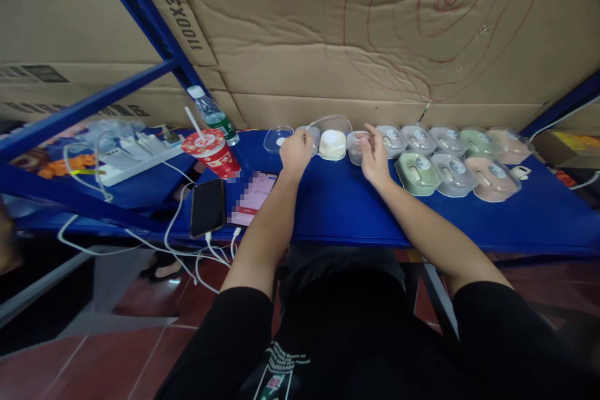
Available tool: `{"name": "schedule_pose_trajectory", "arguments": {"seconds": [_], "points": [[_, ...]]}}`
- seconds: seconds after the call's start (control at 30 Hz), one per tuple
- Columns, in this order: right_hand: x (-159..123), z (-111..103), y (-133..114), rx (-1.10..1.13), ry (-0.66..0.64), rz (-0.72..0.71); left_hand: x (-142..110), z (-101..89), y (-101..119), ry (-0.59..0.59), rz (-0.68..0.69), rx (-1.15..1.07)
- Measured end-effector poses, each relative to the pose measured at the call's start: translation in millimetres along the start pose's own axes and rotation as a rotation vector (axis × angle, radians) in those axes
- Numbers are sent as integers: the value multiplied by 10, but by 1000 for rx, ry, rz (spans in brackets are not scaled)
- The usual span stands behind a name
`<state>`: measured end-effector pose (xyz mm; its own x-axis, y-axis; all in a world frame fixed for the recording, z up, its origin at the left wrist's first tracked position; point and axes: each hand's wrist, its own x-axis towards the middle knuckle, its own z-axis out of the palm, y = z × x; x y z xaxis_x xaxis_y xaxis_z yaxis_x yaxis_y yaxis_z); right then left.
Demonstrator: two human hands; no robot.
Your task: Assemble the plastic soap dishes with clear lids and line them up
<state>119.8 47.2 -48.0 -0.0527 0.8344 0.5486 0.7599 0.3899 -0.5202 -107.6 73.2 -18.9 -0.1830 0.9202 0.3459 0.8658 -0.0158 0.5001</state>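
My left hand (pixel 297 151) is closed, its fingers curled at a clear plastic piece (pixel 314 139); the fingertips are partly hidden. My right hand (pixel 375 156) has its thumb and fingers on a clear plastic case (pixel 355 149), with one finger raised. Between the hands sits a small cream-white rounded container (pixel 332 145) on the blue table. A thin clear curved edge arches behind it. Left of my left hand lies a clear lid (pixel 278 140) with a white round sticker.
Two rows of lidded boxes, with a green box (pixel 419 174) and a pink box (pixel 495 179) in front, stand right. Left are a red cup (pixel 213 153), water bottle (pixel 215 117), dark phone (pixel 207 207), lit phone (pixel 255 197) and power strip (pixel 135 159). Cardboard (pixel 281 31) backs the blue table (pixel 347 212).
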Motion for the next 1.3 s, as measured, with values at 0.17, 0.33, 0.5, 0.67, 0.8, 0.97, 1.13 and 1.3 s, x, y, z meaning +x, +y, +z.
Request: {"name": "schedule_pose_trajectory", "arguments": {"seconds": [0.17,0.33,0.5,0.67,0.8,0.97,1.13,1.3], "points": [[-12,-38,-6,124,-18,37,150,-63,-245,130,-207,-45],[-45,7,8,155,-41,-58,218,-50,-415,176,-347,-85],[-64,-4,-22,155,-72,-91,227,-70,-453,228,-460,-121],[-72,-16,-41,132,-108,-85,228,-74,-460,276,-462,-154],[-70,-11,-26,133,-104,-113,226,-35,-430,289,-362,-122],[-54,-25,-30,-34,-116,-106,192,60,-390,175,-198,-50],[-44,-50,3,-235,-142,-9,163,91,-360,67,-157,17],[-33,-3,172,-326,-129,48,151,49,-319,19,-182,12]]}}
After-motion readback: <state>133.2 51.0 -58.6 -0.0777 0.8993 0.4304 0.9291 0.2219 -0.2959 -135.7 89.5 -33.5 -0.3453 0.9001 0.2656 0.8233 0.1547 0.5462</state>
